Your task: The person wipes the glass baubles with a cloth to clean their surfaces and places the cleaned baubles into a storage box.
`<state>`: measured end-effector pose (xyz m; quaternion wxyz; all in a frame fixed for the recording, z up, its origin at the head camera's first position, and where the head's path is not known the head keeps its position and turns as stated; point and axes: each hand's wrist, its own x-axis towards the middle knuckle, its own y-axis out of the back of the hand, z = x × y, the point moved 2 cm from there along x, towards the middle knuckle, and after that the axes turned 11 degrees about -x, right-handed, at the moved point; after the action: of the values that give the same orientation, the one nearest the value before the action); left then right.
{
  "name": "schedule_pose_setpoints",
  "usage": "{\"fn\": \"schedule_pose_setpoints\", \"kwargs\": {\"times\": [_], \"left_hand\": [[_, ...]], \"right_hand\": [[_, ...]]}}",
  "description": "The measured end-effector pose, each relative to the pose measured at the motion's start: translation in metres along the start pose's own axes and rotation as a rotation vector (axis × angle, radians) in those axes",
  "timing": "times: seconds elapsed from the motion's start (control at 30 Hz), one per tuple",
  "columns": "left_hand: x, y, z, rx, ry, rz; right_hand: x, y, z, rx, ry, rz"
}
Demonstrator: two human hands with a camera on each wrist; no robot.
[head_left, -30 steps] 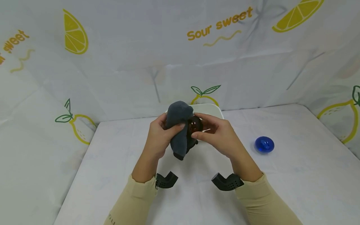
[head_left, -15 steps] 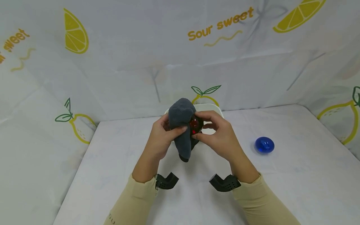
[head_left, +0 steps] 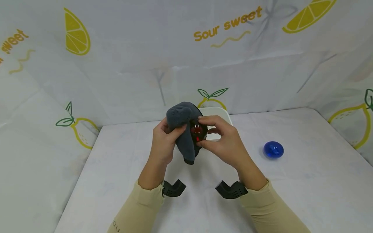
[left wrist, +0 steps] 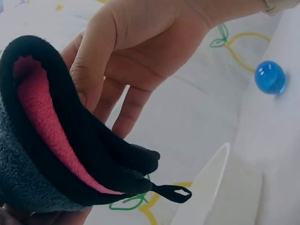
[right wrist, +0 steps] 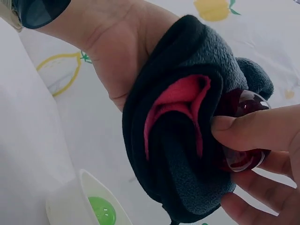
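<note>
**Wiping a red glass ball with a grey cloth**

Pinching is seen at the right hand (head_left: 225,145): a dark red ball (right wrist: 243,136) is held between thumb and fingertips, above the table (head_left: 306,181). At its 9 o'clock, the left hand (head_left: 161,145) is curled round a grey cloth (head_left: 182,129), whose pink and black inner folds are pressed against the ball. The wiping is judged to be in progress; how much of the ball's surface remains cannot be told. A white tray (head_left: 218,113) sits at 12 o'clock, with a green ball (right wrist: 103,211) in it. A blue ball (head_left: 273,149) lies at 3 o'clock, well apart, untouched.
</note>
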<state>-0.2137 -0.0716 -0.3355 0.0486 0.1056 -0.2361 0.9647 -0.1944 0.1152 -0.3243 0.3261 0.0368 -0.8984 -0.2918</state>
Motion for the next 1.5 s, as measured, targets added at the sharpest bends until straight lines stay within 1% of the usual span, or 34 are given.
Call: {"fn": "schedule_pose_setpoints", "kwargs": {"times": [0.07,0.17,0.27,0.53,0.63,0.73,0.87,1.03,1.17,1.37,1.5], "left_hand": [[0.0,0.0,0.0,0.004,-0.014,0.006],[0.001,0.001,-0.001,0.013,-0.023,0.009],[0.0,0.002,-0.001,0.024,-0.016,0.007],[0.0,0.002,0.001,0.071,-0.019,-0.018],[0.0,0.001,0.0,0.085,-0.018,-0.051],[0.0,0.0,-0.001,0.1,-0.011,-0.099],[-0.002,-0.002,-0.001,0.137,0.012,-0.15],[-0.003,-0.002,-0.002,0.146,0.033,-0.169],[-0.002,-0.002,-0.001,0.129,0.022,-0.15],[-0.001,0.002,0.003,0.077,-0.002,-0.067],[-0.001,0.002,0.006,0.076,-0.005,-0.048]], "right_hand": [[0.0,-0.001,0.0,0.001,-0.016,-0.001],[0.001,-0.002,0.001,0.013,-0.08,-0.017],[0.001,-0.001,0.003,0.032,-0.154,-0.042],[0.0,0.001,0.01,0.069,-0.384,-0.123],[0.0,0.0,0.011,0.078,-0.428,-0.147],[0.0,0.0,0.011,0.097,-0.423,-0.152],[0.001,0.001,0.013,0.139,-0.386,-0.162],[0.001,0.002,0.015,0.179,-0.376,-0.194],[0.001,0.004,0.016,0.191,-0.377,-0.2],[0.0,0.002,0.015,0.239,-0.353,-0.243],[-0.001,0.0,0.016,0.252,-0.343,-0.244]]}}
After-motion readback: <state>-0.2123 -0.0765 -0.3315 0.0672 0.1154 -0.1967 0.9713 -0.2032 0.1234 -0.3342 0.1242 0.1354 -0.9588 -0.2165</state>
